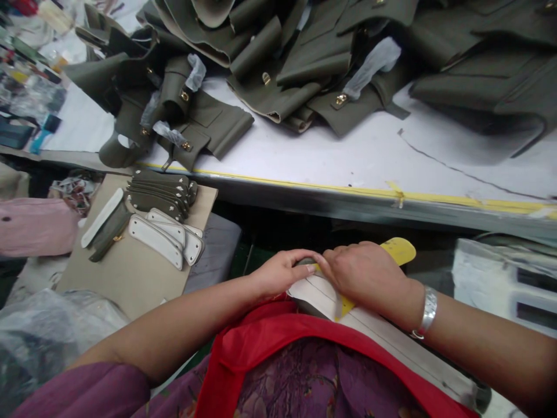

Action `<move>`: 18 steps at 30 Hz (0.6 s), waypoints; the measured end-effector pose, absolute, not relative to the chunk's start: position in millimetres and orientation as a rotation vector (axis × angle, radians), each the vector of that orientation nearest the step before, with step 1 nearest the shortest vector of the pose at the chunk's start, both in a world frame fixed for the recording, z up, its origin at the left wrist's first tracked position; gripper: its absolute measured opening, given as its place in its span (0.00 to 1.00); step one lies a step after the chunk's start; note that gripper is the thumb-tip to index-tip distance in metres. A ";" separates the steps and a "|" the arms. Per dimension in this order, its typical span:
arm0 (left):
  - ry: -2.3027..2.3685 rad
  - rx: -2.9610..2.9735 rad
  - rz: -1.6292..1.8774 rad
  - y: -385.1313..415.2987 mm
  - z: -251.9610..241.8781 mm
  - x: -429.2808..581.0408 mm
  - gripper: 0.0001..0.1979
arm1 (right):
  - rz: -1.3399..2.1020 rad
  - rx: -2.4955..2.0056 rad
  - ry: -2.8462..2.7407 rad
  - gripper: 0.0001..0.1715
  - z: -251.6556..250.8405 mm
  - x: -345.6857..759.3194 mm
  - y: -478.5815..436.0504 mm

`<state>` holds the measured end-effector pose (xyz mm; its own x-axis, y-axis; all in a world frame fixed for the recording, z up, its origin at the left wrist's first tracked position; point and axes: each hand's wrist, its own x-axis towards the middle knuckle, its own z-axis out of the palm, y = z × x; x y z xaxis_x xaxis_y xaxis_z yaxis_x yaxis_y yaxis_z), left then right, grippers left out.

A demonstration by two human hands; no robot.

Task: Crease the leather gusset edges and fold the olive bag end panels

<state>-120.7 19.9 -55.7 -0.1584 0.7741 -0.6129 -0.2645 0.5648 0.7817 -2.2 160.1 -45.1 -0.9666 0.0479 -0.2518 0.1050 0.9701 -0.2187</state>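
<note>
Across my lap lies a long piece with a pale, stitched lining (391,331) and dark olive edges. My left hand (278,270) grips its near-left end, thumb on the pale side and fingers partly hidden behind. My right hand (368,273), wearing a silver bracelet, is closed around a flat yellow strip (399,249) with a rounded end. The strip's other end rests against the pale lining. My two hands meet at the end of the piece.
Olive leather bag parts (304,75) with gold clasps, some plastic-wrapped, cover the white bench (296,159). Left of me, a tan board (134,284) bears stacked olive strips (161,191) and white-backed pieces (156,239). A plastic bag (56,337) lies lower left, a pink pouch (39,226) beyond.
</note>
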 end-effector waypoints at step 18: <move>1.337 0.502 1.120 2.3 -65.3 -124.5 0.28 | -0.067 0.685 2.755 0.31 -11.0 11.6 123.8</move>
<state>-124.5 2.3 -65.3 -0.1468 0.8515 -0.5033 -0.3459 0.4325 0.8326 11.6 123.8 -11.0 -0.8410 0.4505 -0.2996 0.4646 0.8851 0.0267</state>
